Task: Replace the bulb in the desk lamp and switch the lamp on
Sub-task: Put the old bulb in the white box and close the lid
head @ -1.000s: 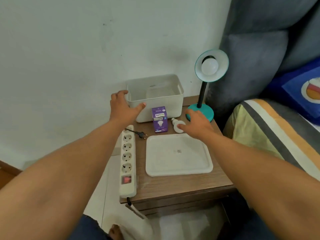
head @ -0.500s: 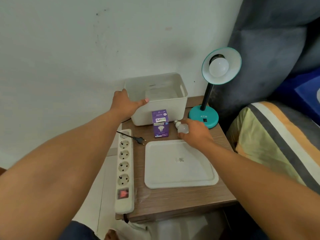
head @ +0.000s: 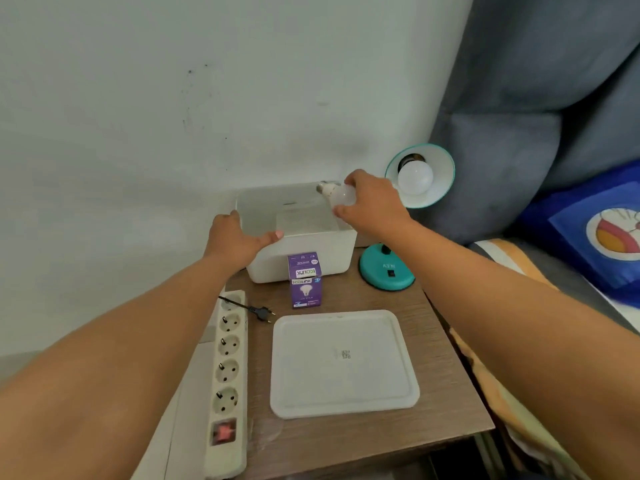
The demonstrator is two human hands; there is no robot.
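My right hand (head: 372, 202) is closed around a loose frosted white bulb with a metal screw base (head: 337, 194), holding it above the open white plastic bin (head: 304, 252); the base points away from my palm toward the wall. My left hand (head: 239, 239) grips the near left rim of that bin, thumb over the edge, steadying it.

Just beyond my right hand, the teal desk lamp (head: 420, 174) already has a round white bulb seated in its shade (head: 415, 176), and that bulb looks unlit. I judge the swap itself is done, and the bulb I hold is the spent one going into the bin, though I can't be sure of that from this angle alone.

Below my left hand, the small purple bulb carton (head: 304, 280) stands on the wooden counter (head: 446, 375), touching the bin's front. The lamp's black plug (head: 263, 311) lies unplugged beside the cream power strip (head: 227, 379), under my left forearm.

Still left, as I read it: release this bulb, push the plug into the strip, and press the switch on the lamp's teal base (head: 386, 271), below my right wrist.
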